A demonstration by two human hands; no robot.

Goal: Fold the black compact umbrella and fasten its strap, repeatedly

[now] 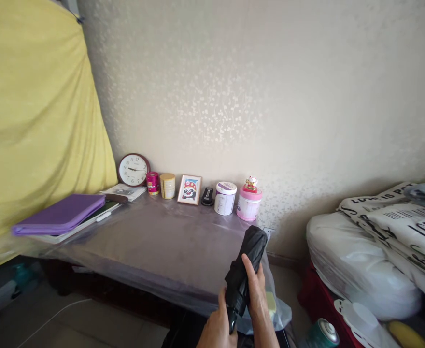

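Observation:
A folded black umbrella (247, 256) is held up at a slant over the near right edge of the table. My left hand (217, 321) is closed round its handle at the lower end. Higher up, my right hand (256, 290) grips the folded canopy from the right side, its thumb lying along the cloth. The canopy is gathered but its folds stick out loosely on the left. My left fingertips are partly hidden behind the handle.
Along the wall on the table (154, 246) stand a clock (134, 169), a picture frame (190, 189), a white tub (225, 198) and a pink tub (248, 204) topped by a cat figurine (251, 184). A purple folder (58, 213) lies left. A spray can (323, 333) stands lower right.

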